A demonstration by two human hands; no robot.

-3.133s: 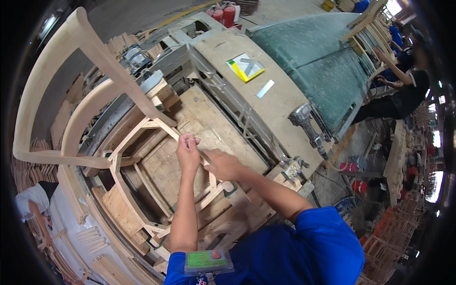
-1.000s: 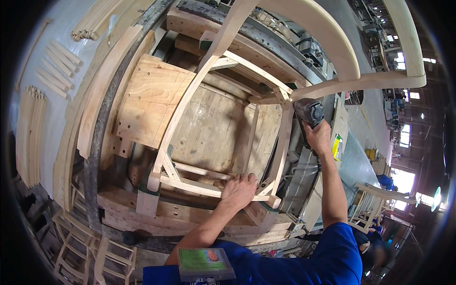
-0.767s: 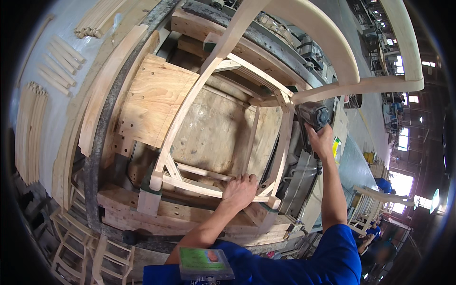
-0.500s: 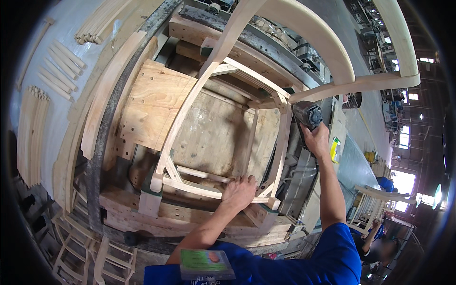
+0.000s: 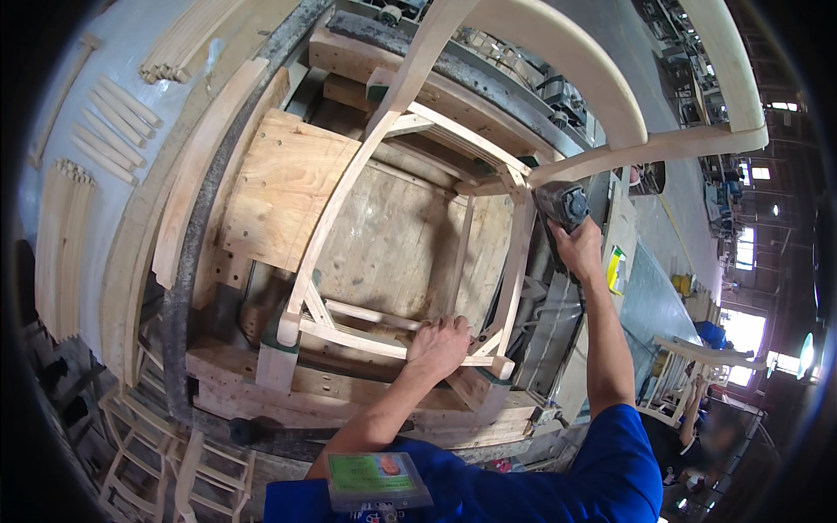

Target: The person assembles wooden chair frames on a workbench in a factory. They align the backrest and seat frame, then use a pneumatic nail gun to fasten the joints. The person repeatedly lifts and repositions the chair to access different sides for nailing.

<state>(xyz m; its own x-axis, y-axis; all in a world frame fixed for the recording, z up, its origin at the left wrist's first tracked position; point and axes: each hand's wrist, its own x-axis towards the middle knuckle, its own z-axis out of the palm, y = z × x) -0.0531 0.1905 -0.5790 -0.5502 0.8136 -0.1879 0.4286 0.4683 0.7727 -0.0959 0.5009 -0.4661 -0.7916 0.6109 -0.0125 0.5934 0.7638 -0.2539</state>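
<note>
A pale wooden chair frame [image 5: 517,270] lies in the middle of a heavy timber fixture. Its curved back [image 5: 575,48] rises at the far right. My left hand [image 5: 438,349] is closed around the frame's near rail, close to the right corner. In my right hand [image 5: 580,248] is a dark nail gun [image 5: 565,207], my fingers wrapped round its grip. The tool is up against the frame's far right joint, where a corner block [image 5: 513,181] sits; its nose is hidden. A corner brace [image 5: 318,305] crosses the near left corner.
A plywood panel [image 5: 288,192] lies on the fixture's left side. Bundled wooden sticks [image 5: 63,253] and loose dowels [image 5: 105,148] rest on the table at left. Finished-looking chair frames [image 5: 205,479] stand at lower left. A co-worker [image 5: 689,427] is at lower right.
The view has shifted slightly. My left hand still grips the rail, and the nail gun stays at the same joint.
</note>
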